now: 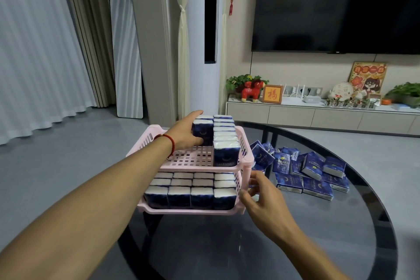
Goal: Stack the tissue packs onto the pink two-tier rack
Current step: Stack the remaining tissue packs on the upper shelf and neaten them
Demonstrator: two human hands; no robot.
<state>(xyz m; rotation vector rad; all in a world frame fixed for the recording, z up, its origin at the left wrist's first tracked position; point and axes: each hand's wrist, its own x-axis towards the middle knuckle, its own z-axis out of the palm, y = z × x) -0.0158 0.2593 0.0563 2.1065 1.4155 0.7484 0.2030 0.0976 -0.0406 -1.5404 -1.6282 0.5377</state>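
Note:
The pink two-tier rack [186,159] stands on the round dark glass table. Its lower tier is filled with rows of upright dark blue tissue packs [179,195]. On the upper tier a row of several packs [225,136] lines the right side. My left hand [185,130] grips a blue tissue pack [203,128] standing on the upper tier, left of that row. My right hand [261,195] sits at the rack's lower right corner with its fingers curled against the pink side wall. A loose pile of blue packs [309,168] lies on the table to the right.
The glass table [295,234] curves round on the right and front. Behind it are a low TV cabinet [318,116] with ornaments and plants, a wall TV [336,7], curtains and a leaning white panel on the left.

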